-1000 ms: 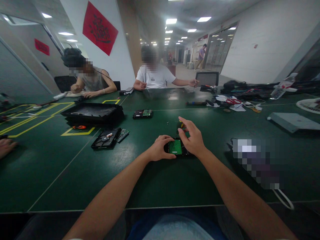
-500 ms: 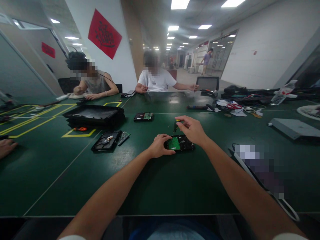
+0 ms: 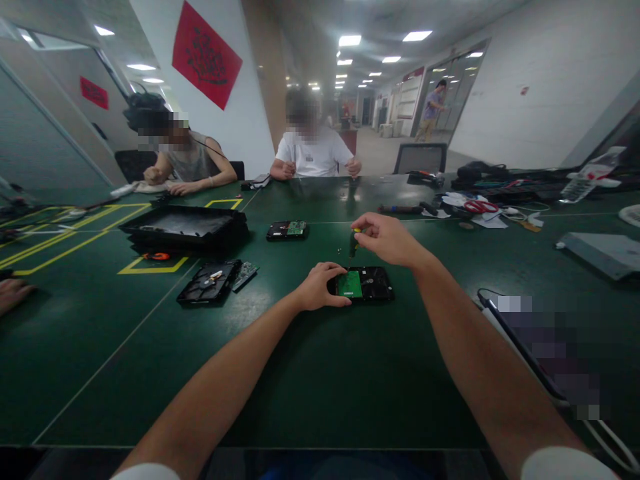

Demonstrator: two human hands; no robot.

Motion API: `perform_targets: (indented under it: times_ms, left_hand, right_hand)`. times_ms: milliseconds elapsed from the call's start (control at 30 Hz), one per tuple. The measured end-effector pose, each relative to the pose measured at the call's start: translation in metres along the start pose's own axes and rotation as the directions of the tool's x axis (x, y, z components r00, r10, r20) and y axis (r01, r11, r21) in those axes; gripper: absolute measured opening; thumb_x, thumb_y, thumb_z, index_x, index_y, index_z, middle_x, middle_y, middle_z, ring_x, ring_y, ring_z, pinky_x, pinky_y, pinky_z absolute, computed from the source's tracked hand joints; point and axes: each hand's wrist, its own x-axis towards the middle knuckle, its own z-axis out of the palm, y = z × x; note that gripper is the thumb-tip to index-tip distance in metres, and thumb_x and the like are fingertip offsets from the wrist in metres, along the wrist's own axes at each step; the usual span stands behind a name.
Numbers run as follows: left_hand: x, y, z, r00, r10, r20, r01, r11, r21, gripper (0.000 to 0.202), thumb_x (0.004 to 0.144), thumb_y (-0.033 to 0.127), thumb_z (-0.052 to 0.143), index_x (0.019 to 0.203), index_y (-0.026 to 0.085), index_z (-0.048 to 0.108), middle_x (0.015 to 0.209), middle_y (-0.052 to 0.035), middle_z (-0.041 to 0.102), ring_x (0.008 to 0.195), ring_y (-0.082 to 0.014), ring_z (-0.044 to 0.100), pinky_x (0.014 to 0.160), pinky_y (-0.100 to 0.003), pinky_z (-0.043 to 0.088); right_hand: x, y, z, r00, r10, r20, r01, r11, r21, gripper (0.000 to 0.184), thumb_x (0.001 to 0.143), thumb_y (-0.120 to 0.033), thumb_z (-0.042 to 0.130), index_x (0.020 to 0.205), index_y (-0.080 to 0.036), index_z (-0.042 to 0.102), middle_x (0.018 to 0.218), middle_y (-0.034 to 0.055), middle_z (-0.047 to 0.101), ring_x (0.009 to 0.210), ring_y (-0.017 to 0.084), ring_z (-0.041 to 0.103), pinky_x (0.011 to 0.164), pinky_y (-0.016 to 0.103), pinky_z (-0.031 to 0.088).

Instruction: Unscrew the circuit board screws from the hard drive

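Note:
A black hard drive [image 3: 379,285] lies flat before me, its green circuit board [image 3: 349,285] facing up on the left part. My left hand [image 3: 319,288] grips the drive's left end, thumb at the near edge and fingers at the far edge. In my right hand [image 3: 390,239] is a short screwdriver [image 3: 353,247] with a dark handle and some yellow at its top, pinched between thumb and fingers. It stands roughly upright over the drive's far edge; its tip is too small to make out. Tiny screws [image 3: 339,251] lie just left of it on the green table [image 3: 280,373].
Another hard drive [image 3: 287,230] lies farther back. To the left are a black opened casing [image 3: 209,283], a loose circuit board [image 3: 245,276] and black trays [image 3: 185,227]. A phone-like device [image 3: 530,353] is at right. Two people sit across the table; a third person's hand [image 3: 15,293] shows far left.
My right hand and the screwdriver have moved slightly up and away from the drive. My left hand keeps its grip. Across the table, a person's hand has drawn inward.

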Motion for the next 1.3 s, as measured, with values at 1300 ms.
perform_targets:
  times_ms: [1300]
  left_hand:
    - [-0.002, 0.003, -0.002, 1.0, -0.006, 0.022, 0.006, 1.0, 0.014, 0.087, 0.069, 0.064, 0.085, 0.142, 0.026, 0.058, 0.143, -0.0134, 0.056, 0.136, -0.0376, 0.049, 0.117, -0.055, 0.04]
  right_hand:
    - [-0.011, -0.017, 0.012, 0.995, 0.094, 0.018, -0.094, 0.995, 0.037, 0.019, 0.09, -0.038, 0.067, 0.097, -0.021, 0.064, 0.08, 0.0018, 0.07, 0.064, 0.016, 0.063, 0.065, 0.03, 0.047]
